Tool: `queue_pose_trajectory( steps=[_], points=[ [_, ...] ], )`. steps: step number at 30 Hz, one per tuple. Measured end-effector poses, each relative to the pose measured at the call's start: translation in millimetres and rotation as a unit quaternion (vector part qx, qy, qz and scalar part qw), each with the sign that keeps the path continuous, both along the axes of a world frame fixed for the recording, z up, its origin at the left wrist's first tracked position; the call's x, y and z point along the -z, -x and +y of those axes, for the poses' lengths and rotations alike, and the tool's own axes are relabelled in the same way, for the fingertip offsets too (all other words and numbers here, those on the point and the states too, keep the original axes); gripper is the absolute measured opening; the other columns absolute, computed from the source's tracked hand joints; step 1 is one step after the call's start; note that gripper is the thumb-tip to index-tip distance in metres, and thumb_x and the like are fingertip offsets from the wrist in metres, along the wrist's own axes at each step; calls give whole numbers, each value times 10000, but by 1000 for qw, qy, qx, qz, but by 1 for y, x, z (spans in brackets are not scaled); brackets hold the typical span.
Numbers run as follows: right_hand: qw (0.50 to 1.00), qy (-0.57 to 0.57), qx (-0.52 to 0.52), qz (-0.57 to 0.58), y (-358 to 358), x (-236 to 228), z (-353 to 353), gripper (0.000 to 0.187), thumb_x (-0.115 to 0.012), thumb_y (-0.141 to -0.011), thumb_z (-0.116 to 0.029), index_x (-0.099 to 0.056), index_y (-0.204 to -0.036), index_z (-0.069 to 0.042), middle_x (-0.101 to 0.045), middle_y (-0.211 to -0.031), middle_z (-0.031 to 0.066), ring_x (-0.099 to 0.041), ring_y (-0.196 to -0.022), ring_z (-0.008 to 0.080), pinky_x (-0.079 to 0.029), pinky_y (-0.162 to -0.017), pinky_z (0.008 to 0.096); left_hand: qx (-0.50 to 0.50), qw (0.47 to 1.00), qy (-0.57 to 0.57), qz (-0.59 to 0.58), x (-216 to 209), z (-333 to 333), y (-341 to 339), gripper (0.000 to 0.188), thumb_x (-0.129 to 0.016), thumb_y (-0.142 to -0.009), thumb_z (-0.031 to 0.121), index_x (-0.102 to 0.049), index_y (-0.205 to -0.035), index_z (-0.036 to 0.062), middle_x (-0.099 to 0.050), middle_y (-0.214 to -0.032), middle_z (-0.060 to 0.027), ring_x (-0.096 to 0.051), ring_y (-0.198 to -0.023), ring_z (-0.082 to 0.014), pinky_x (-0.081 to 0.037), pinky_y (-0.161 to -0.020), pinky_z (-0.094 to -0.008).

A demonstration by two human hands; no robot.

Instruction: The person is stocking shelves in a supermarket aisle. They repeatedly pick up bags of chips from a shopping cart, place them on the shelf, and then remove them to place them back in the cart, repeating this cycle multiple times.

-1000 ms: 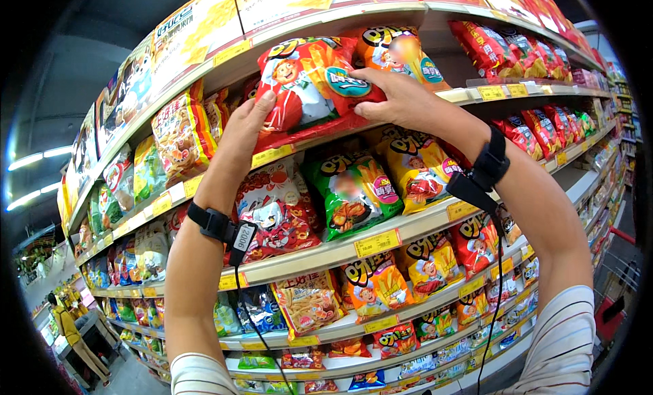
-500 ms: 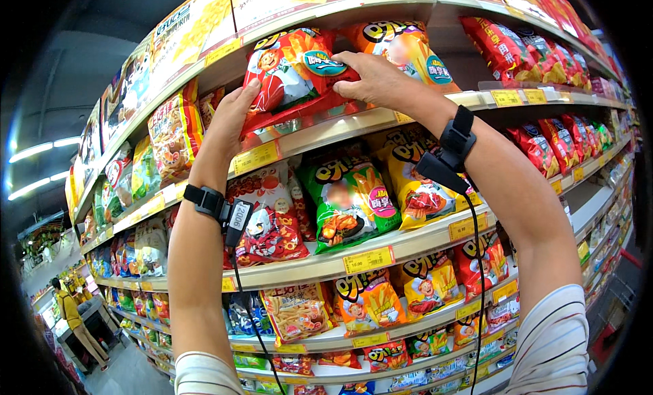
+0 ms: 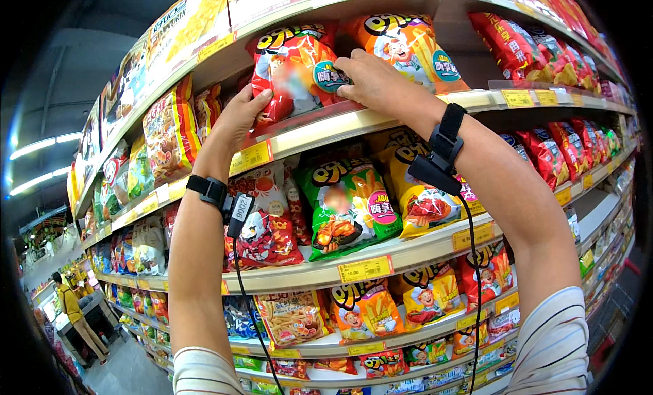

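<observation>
A puffy red snack bag stands nearly upright on an upper shelf, its lower edge just behind the shelf's front lip. My left hand grips its lower left side, the thumb lying over the front. At its right side, my right hand is closed on the edge with bent fingers; the fingers behind the bag are hidden. An orange snack bag stands just right of it, partly behind my right hand. Both wrists wear black straps with small devices and hanging cables.
Below is a shelf with a green snack bag and a yellow one. More bags fill the lower shelves. Red bags stand farther right. A person in yellow stands in the aisle at the far left.
The red bag has moved back onto the shelf and stands more upright; its bottom edge no longer hangs over the lip. Both hands stay on it, the left thumb farther over its front.
</observation>
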State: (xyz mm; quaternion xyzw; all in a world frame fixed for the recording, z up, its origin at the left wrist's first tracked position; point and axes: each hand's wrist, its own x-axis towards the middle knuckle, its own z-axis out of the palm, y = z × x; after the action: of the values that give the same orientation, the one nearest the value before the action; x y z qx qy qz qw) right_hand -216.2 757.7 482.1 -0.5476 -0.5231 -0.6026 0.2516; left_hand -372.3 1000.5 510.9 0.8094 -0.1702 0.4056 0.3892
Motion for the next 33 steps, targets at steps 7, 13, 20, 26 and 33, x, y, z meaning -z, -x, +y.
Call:
queue_pose_trajectory(
  steps=[7,13,20,26,33],
  points=[
    [997,16,79,23,5,-3,-5,364,-692,-884,-251,-664,-1171,-30,-606,-1047,187,-623,-987,377,-510,-860,456,-127,986,-85,71,-4,0,5,487,-647,-1002,319,-485,-1408,103,-652,-1143,-17,-631,-960,-93,-521,-727,-275],
    [997,-20,70,28,13,4,-11,344,-656,-910,-267,-673,-1160,-32,-610,-1021,181,-636,-946,371,-515,-839,455,-164,982,-73,60,-4,3,8,621,-656,-992,374,-426,-1451,26,-643,-1212,-104,-639,-1014,-158,-556,-734,-306],
    [997,9,69,39,23,19,-18,357,-632,-932,-290,-660,-1149,-7,-629,-1046,192,-638,-942,385,-517,-826,455,-174,968,-155,-91,16,0,6,810,-664,-968,440,-342,-1491,-87,-605,-1307,-249,-634,-1119,-247,-529,-895,-350],
    [1000,-27,-16,-5,32,31,-15,290,-639,-898,-267,-677,-1038,-15,-641,-974,202,-640,-907,406,-524,-784,492,-206,947,-190,-158,23,-7,16,662,-630,-1006,357,-381,-1502,-3,-551,-1387,-185,-578,-1208,-223,-466,-1027,-354],
    [992,-32,-96,-80,97,103,-43,244,-685,-873,-168,-648,-1066,-25,-640,-971,165,-622,-921,371,-509,-805,457,-133,918,-197,-317,124,-63,69,448,-669,-944,168,-549,-1335,-13,-636,-1209,-163,-611,-1115,-241,-479,-962,-366]
  ],
)
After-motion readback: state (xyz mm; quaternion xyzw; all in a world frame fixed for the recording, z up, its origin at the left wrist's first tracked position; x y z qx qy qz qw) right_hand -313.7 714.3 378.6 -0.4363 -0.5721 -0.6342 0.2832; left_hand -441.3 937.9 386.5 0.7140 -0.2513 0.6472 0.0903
